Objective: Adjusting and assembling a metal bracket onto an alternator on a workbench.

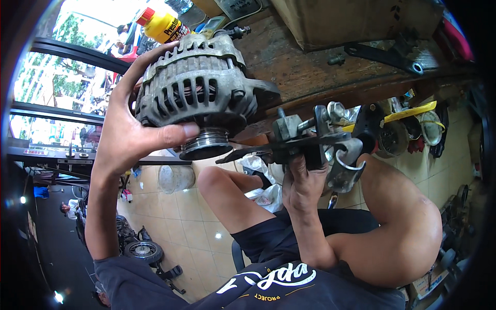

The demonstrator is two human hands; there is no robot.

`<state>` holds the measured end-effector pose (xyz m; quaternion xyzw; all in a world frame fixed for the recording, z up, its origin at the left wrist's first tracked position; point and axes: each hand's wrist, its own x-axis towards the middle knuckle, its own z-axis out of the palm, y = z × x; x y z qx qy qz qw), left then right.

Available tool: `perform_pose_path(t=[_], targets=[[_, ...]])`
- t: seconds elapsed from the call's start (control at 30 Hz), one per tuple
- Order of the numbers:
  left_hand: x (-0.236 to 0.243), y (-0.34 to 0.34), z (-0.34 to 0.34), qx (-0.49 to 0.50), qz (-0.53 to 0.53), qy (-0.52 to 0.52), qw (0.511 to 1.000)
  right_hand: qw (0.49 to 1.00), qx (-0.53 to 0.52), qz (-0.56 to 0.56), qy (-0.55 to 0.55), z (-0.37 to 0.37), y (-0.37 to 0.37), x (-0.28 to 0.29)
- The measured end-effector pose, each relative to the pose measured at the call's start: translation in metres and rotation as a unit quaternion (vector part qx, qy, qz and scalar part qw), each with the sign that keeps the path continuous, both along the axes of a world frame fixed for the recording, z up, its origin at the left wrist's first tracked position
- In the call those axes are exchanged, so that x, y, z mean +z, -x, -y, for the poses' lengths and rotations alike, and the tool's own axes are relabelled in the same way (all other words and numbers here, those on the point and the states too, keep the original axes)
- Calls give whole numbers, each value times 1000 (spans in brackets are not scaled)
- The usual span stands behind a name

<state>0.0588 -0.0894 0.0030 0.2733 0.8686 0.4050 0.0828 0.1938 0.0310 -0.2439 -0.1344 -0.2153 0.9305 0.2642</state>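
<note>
My left hand (132,132) is closed round a grey alternator (194,88), its thumb pressed against the ribbed pulley (209,142) at the lower end. Dull copper windings show through the slots of the housing. Lower and to the right, my right hand (305,181) grips a dark metal bracket (310,144) from beneath, with bolts and a block standing on its upper side and a curved metal piece at its right end. The bracket's pointed left end comes close to the pulley; a small gap seems to lie between them. My right fingers are partly hidden under the bracket.
A wooden workbench (289,67) runs across the top, bearing a yellow bottle with a red cap (163,26), a cardboard box (351,20) and a black metal arm (387,57). Beneath it are containers and a yellow strip (408,113). A wheel (143,251) lies on the tiled floor.
</note>
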Motion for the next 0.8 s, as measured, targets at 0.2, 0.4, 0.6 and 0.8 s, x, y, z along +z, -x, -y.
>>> perform_pose_path(t=[0.2,0.4,0.6,0.8], targets=[[-4,4,5,-19,3,-9,1000,1000,11,-17,-15,-18,19,37],[-7,6,9,-32,6,-17,999,997,46,-11,-54,-18,17,23],[-6,3,9,-7,-5,20,1000,996,-7,-50,-70,-11,19,20],[-7,3,11,-17,2,-6,1000,996,-16,-20,-87,-9,21,32]])
